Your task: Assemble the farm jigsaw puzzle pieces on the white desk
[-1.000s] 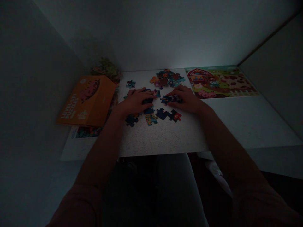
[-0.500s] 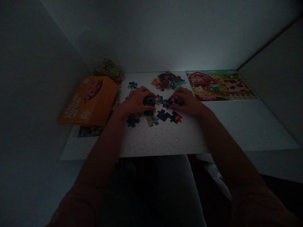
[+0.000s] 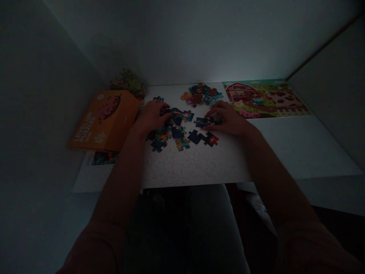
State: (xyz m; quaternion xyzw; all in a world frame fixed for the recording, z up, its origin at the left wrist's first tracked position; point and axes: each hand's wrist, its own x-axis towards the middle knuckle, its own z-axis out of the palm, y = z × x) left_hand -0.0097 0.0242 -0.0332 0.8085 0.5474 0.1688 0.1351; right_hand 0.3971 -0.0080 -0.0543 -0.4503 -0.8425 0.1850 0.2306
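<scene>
The left hand [image 3: 152, 117] rests curled on the table, its fingers [image 3: 164, 111] bent and reaching over the upper edge of a spread of jigsaw pieces [image 3: 172, 131]. They touch the dark pieces there, but in this dim light I cannot tell whether they pinch one. The right hand [image 3: 228, 121] lies across the table from it, its fingers [image 3: 214, 111] loosely bent and resting on or just beside a small group of pieces [image 3: 212, 120]. Whether they have hold of one is also hidden.

Between the hands sit a blue piece [image 3: 201, 122] and a pink-and-blue piece [image 3: 188, 115], with open surface around them. Just below the right hand lie 2 dark pieces [image 3: 203, 138], nearly touching each other.

Beyond the hands is a heap of loose pieces [image 3: 201, 95], well apart from the fingers. A farm-scene picture [image 3: 264, 99] lies at the far right of the table [image 3: 194, 167], and an orange puzzle box [image 3: 104, 121] lies at the left. A wide band of speckled surface runs from the pieces to the near edge.
</scene>
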